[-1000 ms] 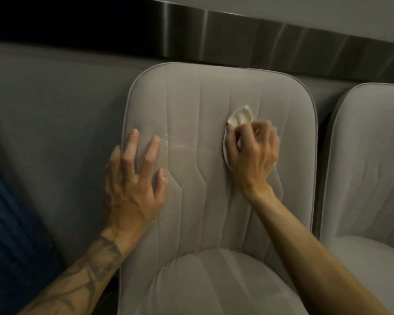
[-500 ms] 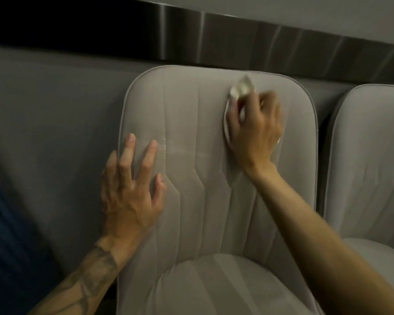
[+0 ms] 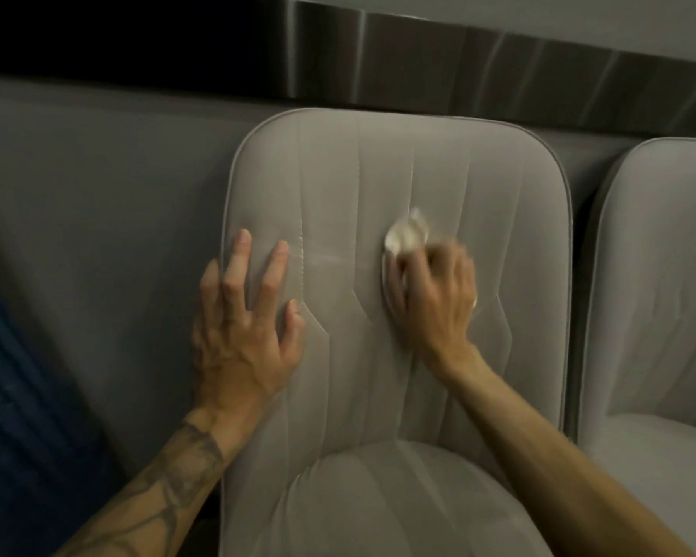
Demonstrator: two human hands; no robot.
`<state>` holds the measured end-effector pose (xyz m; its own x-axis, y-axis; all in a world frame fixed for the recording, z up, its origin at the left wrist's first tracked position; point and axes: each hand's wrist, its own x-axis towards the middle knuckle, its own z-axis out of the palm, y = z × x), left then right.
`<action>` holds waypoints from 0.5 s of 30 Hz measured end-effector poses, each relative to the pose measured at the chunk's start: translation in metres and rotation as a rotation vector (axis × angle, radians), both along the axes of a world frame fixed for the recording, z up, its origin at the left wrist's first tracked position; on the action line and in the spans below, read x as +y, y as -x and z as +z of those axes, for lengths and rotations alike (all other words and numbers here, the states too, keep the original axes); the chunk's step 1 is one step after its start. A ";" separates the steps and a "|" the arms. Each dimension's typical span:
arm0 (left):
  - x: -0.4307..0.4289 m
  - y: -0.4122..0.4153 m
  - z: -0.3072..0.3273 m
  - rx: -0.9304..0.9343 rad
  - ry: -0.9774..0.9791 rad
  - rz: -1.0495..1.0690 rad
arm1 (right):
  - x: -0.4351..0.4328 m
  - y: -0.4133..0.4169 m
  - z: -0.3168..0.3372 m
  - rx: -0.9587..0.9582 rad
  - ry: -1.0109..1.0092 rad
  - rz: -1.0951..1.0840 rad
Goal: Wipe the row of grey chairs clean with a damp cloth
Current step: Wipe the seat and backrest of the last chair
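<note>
The right hand (image 3: 430,299) has its fingers curled round a bunched white cloth (image 3: 406,235) and presses it against the backrest of a grey chair (image 3: 338,174). The cloth sticks out just above the knuckles, and this hand is blurred. The left hand (image 3: 242,335) lies flat on the same backrest, to the left of the right hand and a little lower. Its fingers are spread and almost straight, it holds nothing, and its outer fingers reach the piped left edge. A pale streak (image 3: 326,259) crosses the fabric between the two hands, just right of the left fingertips. Below both wrists the chair's seat cushion (image 3: 378,508) comes forward. Right of the right hand stands a second grey chair (image 3: 659,275), close beside the first with a dark gap between them. Left of the left hand runs a plain grey panel (image 3: 97,203), and further left a dark blue surface (image 3: 13,396). Above both hands a brushed steel band (image 3: 418,54) spans the wall.
</note>
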<state>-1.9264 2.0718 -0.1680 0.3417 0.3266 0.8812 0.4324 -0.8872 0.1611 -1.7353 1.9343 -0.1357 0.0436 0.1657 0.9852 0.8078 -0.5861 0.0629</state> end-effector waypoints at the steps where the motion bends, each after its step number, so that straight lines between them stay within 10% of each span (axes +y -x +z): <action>1: 0.001 0.000 0.000 0.003 -0.004 0.001 | 0.009 -0.005 0.024 0.015 -0.086 -0.017; 5: -0.002 0.001 0.000 0.005 0.007 -0.010 | 0.021 -0.001 0.024 0.095 -0.226 -0.005; 11: -0.002 0.000 0.000 0.004 0.012 -0.004 | -0.029 0.038 -0.133 0.155 0.223 0.044; 15: -0.004 0.001 0.002 0.008 0.021 -0.006 | -0.010 0.020 -0.067 0.090 0.075 0.053</action>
<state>-1.9276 2.0675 -0.1659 0.3505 0.3432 0.8714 0.4288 -0.8860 0.1764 -1.7550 1.9239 -0.2029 0.1209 0.2428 0.9625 0.8417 -0.5391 0.0303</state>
